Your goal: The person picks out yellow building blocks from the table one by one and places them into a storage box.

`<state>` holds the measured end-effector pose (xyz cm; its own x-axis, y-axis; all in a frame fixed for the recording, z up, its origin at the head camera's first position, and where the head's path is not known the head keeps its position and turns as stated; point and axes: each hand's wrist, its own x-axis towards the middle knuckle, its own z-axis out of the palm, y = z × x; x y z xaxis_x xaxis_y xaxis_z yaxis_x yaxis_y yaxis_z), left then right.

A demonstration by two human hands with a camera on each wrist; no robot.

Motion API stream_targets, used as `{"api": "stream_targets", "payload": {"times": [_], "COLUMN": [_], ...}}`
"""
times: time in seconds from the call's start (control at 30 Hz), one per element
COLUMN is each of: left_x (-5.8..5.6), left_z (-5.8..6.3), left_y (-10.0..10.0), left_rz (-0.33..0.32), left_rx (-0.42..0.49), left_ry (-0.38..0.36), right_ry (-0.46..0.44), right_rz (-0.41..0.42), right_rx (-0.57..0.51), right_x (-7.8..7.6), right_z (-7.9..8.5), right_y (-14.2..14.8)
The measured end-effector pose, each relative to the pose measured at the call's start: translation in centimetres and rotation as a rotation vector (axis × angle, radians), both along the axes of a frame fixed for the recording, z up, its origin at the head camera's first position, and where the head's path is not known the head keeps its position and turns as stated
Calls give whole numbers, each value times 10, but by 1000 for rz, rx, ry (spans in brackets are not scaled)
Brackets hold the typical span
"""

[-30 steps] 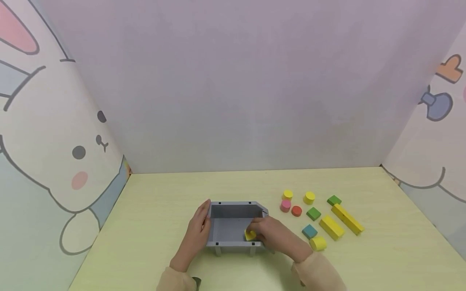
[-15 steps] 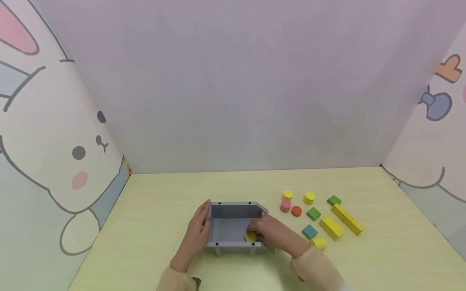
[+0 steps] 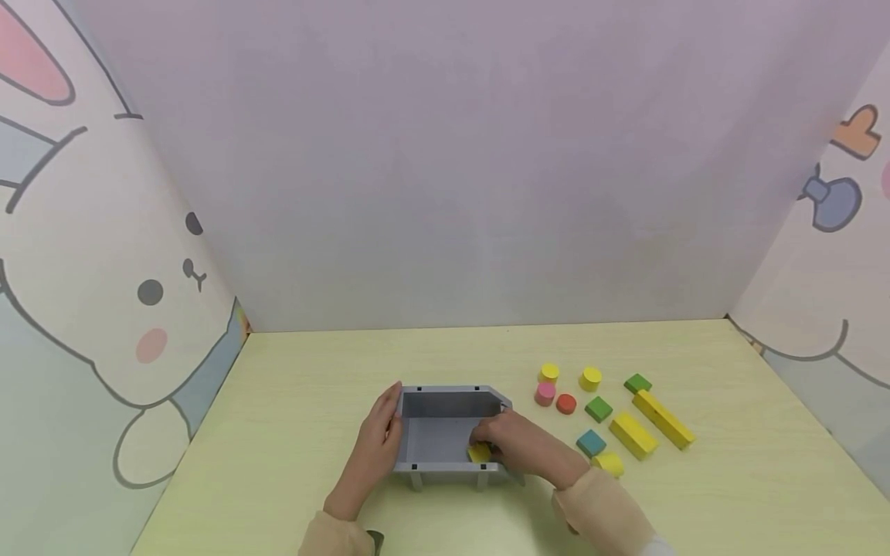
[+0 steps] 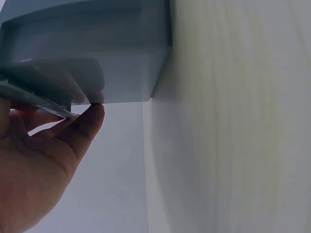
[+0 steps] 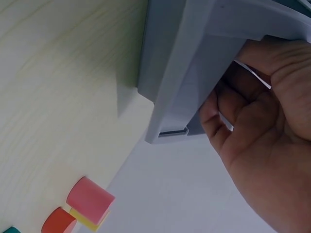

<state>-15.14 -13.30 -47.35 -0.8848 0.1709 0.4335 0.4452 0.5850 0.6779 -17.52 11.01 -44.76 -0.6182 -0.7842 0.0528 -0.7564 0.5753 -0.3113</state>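
Note:
A grey plastic bin (image 3: 448, 466) stands on the table in front of me, also in both wrist views. My left hand (image 3: 378, 439) grips its left rim, and the left wrist view shows the thumb against the wall and fingers behind the edge. My right hand (image 3: 521, 444) reaches over the right end into the bin, its fingers curled (image 5: 243, 102) inside the opening. It holds a yellow block (image 3: 479, 452) by the front right corner, low inside the bin. The hand hides part of that block, and in the right wrist view the bin wall covers it.
Right of the bin lie several loose blocks: a pink cylinder (image 3: 545, 394), a red disc (image 3: 566, 404), yellow cylinders (image 3: 590, 378), green pieces (image 3: 599, 409), a blue piece (image 3: 591, 442), a thick yellow bar (image 3: 633, 435) and a longer one (image 3: 664, 419). A wall (image 3: 445, 232) rises behind the table.
The yellow block in my right hand has tilted and shifted slightly toward the bin's front wall. My right forearm has moved a little; the left hand and bin stay in place.

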Motion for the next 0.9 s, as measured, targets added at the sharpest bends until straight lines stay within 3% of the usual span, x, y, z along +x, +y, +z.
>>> {"api": "stream_targets", "payload": {"times": [0.9], "left_x": [1], "left_z": [1], "left_y": [0], "left_rz": [-12], "left_rx": [12], "left_ry": [-10], "right_ry": [66], "right_rz": [2], "right_rx": [-1], "right_x": [4], "right_z": [4], "right_y": [1]}}
